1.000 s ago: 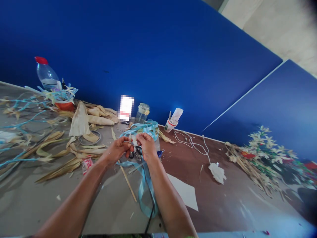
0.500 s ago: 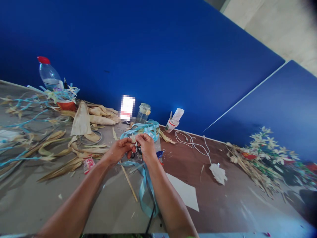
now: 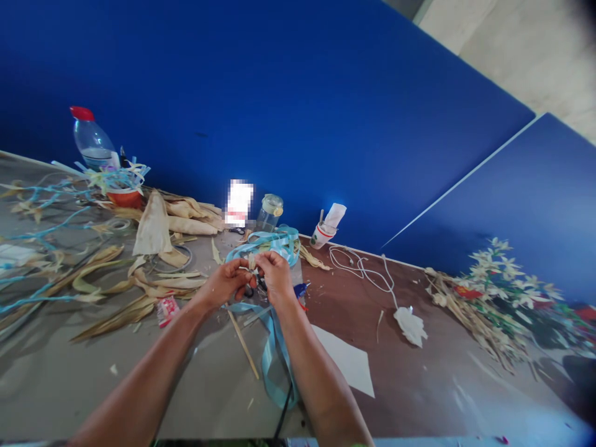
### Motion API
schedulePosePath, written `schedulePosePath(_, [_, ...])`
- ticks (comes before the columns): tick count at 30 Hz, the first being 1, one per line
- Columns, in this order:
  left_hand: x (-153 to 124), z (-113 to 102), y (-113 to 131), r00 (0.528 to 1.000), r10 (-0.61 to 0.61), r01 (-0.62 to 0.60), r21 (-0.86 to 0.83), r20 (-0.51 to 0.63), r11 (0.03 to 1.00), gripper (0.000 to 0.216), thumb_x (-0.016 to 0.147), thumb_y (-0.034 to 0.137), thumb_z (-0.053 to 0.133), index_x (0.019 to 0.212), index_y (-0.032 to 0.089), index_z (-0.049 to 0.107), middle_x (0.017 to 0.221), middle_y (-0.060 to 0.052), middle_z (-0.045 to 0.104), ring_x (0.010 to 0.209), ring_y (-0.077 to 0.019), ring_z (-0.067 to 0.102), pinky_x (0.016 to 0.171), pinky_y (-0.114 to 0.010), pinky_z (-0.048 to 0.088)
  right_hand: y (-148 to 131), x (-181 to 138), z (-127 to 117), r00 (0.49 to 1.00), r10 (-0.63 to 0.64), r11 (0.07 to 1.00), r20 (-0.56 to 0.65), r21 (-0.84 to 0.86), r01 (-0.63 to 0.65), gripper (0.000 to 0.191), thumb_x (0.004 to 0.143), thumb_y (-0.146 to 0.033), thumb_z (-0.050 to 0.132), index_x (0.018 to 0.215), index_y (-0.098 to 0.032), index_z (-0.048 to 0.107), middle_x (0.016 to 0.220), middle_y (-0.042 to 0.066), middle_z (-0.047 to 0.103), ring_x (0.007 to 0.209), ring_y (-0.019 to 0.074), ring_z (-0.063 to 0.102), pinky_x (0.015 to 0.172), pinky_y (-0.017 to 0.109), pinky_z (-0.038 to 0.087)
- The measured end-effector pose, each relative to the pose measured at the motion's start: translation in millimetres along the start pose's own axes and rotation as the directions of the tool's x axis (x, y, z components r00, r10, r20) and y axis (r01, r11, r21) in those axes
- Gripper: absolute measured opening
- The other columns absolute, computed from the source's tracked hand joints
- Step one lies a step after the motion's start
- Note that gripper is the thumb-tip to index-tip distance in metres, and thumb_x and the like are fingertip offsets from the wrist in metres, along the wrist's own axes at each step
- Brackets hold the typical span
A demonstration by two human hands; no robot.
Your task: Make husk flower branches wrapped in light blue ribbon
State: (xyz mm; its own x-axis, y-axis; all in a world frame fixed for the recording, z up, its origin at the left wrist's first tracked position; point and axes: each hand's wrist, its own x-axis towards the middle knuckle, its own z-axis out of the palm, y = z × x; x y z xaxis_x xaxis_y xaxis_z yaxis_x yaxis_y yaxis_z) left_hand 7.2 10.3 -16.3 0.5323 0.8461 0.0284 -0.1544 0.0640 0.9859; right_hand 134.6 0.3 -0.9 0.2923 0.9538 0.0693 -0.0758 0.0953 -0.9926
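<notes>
My left hand (image 3: 228, 284) and my right hand (image 3: 276, 277) meet above the middle of the table. Between their fingertips is a small pale piece of dried corn husk (image 3: 252, 261), pinched from both sides. Its lower part is hidden by fingers. Directly behind the hands lies a loose coil of light blue ribbon (image 3: 285, 239), and one length of it runs down between my forearms. Dark scissors-like handles (image 3: 261, 287) show partly under my fingers. A blue-handled tool (image 3: 301, 290) lies beside my right wrist, mostly covered.
Dried corn husks (image 3: 153, 230) spread across the left, near a red-capped bottle (image 3: 93, 143). A lidded jar (image 3: 269, 213) and a paper cup (image 3: 321, 234) stand by the blue partition (image 3: 298, 112). White cable (image 3: 363, 267), paper (image 3: 347, 363) and artificial flowers (image 3: 503, 273) lie rightward.
The husk piece has turned slightly between my fingertips and looks more gathered. Both hands stay in nearly the same place, with small finger shifts.
</notes>
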Motion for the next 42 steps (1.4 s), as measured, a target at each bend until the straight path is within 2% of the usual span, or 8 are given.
schedulePosePath(9, [3,-4,-8,1.000,0.028,-0.028,0.028,0.005,0.999,0.025,0.074,0.037,0.060,0.084,0.015,0.051,0.063,0.002,0.061,0.034,-0.0031,0.040,0.035,-0.017,0.027,2,0,2,0.997,0.067,0.992,0.047,0.106,-0.072,0.016,0.063,-0.030,0.064,0.058,-0.017,0.056,0.047,-0.007,0.046,0.045,0.0063,0.036,0.046,0.021,0.028])
schedulePosePath(17, [3,0,-3,0.997,0.007,-0.003,0.057,-0.072,0.998,0.028,0.069,0.039,0.061,0.079,0.016,0.049,0.061,0.001,0.063,0.031,-0.0032,0.038,0.033,-0.018,0.026,5,1,1,0.990,0.107,0.974,0.091,0.190,-0.122,0.020,0.064,-0.036,0.064,0.060,-0.017,0.057,0.050,-0.006,0.050,0.043,0.0065,0.036,0.043,0.021,0.029])
schedulePosePath(23, [5,-1,-5,0.985,-0.023,0.028,0.031,-0.168,0.999,0.030,0.065,0.039,0.062,0.078,0.018,0.047,0.062,0.001,0.065,0.031,-0.0035,0.037,0.033,-0.018,0.026,3,2,-1,0.990,0.140,0.967,0.003,0.214,-0.138,0.029,0.067,-0.044,0.061,0.067,-0.016,0.062,0.061,-0.002,0.058,0.044,0.0063,0.040,0.044,0.021,0.030])
schedulePosePath(27, [5,-3,-7,0.968,-0.015,0.035,0.075,-0.249,0.997,0.028,0.067,0.038,0.060,0.080,0.018,0.047,0.066,0.000,0.067,0.031,-0.0038,0.036,0.033,-0.018,0.026,6,5,-4,0.989,0.143,0.979,-0.045,0.153,-0.135,0.028,0.067,-0.044,0.059,0.071,-0.016,0.062,0.063,-0.001,0.059,0.044,0.0070,0.041,0.045,0.022,0.031])
schedulePosePath(30, [6,-4,-10,0.954,0.000,0.039,0.124,-0.300,0.992,0.026,0.068,0.038,0.058,0.081,0.018,0.048,0.068,-0.001,0.068,0.031,-0.0040,0.035,0.033,-0.018,0.026,5,5,-6,0.992,0.124,0.992,-0.006,0.037,-0.124,0.023,0.066,-0.040,0.060,0.070,-0.017,0.061,0.062,-0.003,0.058,0.044,0.0069,0.041,0.046,0.022,0.032])
schedulePosePath(34, [8,-7,-16,0.953,0.005,0.043,0.150,-0.304,0.988,0.024,0.069,0.038,0.057,0.079,0.018,0.048,0.072,-0.003,0.070,0.031,-0.0043,0.035,0.033,-0.018,0.026,0,2,-8,0.994,0.089,0.986,0.056,-0.147,-0.080,0.020,0.069,-0.039,0.057,0.069,-0.019,0.060,0.063,-0.003,0.057,0.046,0.0076,0.042,0.048,0.022,0.033])
schedulePosePath(39, [8,-9,-18,0.955,0.013,0.034,0.153,-0.295,0.988,0.025,0.069,0.039,0.058,0.079,0.019,0.048,0.075,-0.004,0.071,0.031,-0.0046,0.036,0.034,-0.019,0.027,6,-1,-17,0.994,0.084,0.977,0.067,-0.201,-0.069,0.020,0.069,-0.038,0.056,0.074,-0.018,0.061,0.063,-0.002,0.058,0.046,0.0088,0.043,0.047,0.022,0.034])
schedulePosePath(42, [7,-8,-16,0.957,0.013,0.032,0.149,-0.289,0.988,0.025,0.069,0.039,0.057,0.080,0.019,0.047,0.075,-0.004,0.071,0.031,-0.0045,0.034,0.034,-0.019,0.026,13,-3,-26,0.996,0.054,0.952,0.073,-0.304,-0.029,0.023,0.071,-0.038,0.055,0.078,-0.017,0.061,0.062,-0.001,0.059,0.048,0.0102,0.046,0.048,0.023,0.036])
